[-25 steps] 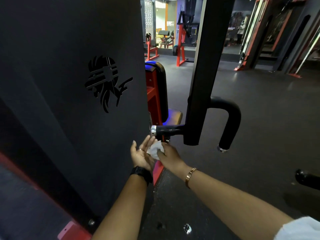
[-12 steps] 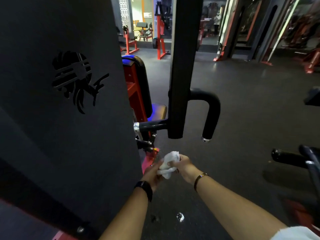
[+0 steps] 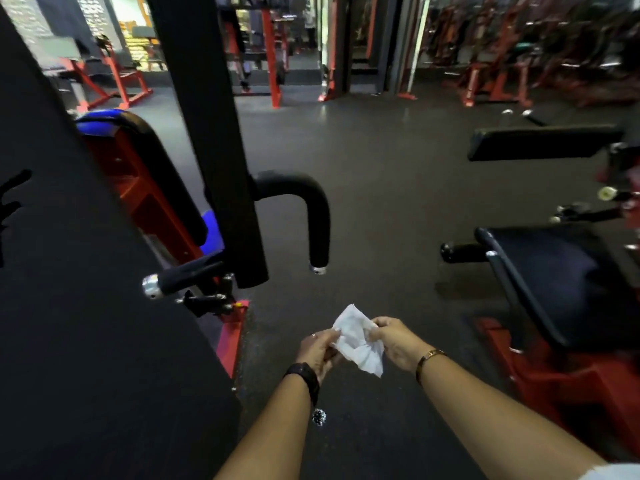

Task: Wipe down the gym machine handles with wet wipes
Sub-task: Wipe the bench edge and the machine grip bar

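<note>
**Head view**

1. Wet wipe (image 3: 358, 341): white, crumpled, partly spread. Sits at 6 o'clock in the view, held in the air over the dark floor (image 3: 381, 168) and touching no machine. It looks held this way so it can be opened out or refolded to a fresh face before going on a grip.
2. Left hand (image 3: 318, 349): fingers (image 3: 329, 337) pinch the wipe's 9 o'clock edge. Black watch (image 3: 304, 375) on the wrist.
3. Right hand (image 3: 394, 344): fingers (image 3: 375, 327) pinch the wipe's 3 o'clock side. Thin bracelet (image 3: 427, 358) on the wrist. With both hands on the wipe, neither is free for a handle.
4. Curved handle (image 3: 311, 216): black padded hook with a chrome tip pointing down, at 11 o'clock from the wipe, well apart from it. It comes off the black upright post (image 3: 214, 150).
5. Straight handle (image 3: 183, 277): short black grip with a chrome end cap, at 10 o'clock from the wipe, on the post's other side and close to the large black panel (image 3: 86, 306).
6. Neighbouring machine (image 3: 554, 271): dark pad on a red frame, at 2 o'clock. Its black stub grip (image 3: 460, 252) points toward the wipe.
7. Containers: no wipe packet, bin or bucket is in view, so there are no contents to list.
8. Task standing (judged): between wipes, with no handle in contact.
</note>
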Action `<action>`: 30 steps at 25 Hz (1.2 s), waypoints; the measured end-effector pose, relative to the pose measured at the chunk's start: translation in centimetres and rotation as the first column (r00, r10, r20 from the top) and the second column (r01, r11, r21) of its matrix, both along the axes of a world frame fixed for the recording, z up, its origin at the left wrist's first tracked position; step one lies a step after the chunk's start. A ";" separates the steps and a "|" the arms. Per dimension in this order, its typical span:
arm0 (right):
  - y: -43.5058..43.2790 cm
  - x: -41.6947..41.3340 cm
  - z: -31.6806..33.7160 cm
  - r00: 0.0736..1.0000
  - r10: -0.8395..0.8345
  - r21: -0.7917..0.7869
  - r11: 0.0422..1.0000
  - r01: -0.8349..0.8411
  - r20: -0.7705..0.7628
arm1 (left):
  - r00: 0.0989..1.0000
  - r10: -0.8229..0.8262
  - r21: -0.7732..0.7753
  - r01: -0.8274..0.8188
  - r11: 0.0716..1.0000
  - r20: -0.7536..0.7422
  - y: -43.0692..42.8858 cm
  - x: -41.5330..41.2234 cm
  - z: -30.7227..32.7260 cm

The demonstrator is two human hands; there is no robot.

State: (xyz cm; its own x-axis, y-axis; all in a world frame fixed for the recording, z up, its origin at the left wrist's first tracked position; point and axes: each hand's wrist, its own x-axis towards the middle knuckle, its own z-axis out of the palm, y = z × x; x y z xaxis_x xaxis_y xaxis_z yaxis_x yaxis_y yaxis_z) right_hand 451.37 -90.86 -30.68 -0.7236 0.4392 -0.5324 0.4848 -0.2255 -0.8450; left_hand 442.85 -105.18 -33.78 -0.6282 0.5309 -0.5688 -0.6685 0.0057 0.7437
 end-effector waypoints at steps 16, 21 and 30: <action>15.4 11.2 -0.6 0.863 -0.505 -0.315 0.820 0.478 -0.002 | 0.917 -0.392 -0.110 0.398 0.911 0.074 19.3 7.5 -1.9; 21.1 14.4 -0.3 0.845 -0.534 -0.351 0.795 0.495 -0.017 | 0.915 -0.381 -0.031 0.388 0.921 0.136 26.1 10.7 -0.9; 29.5 19.9 -1.5 0.833 -0.549 -0.287 0.811 0.510 -0.073 | 0.870 -0.488 -0.082 0.492 0.867 0.068 34.3 16.0 -0.6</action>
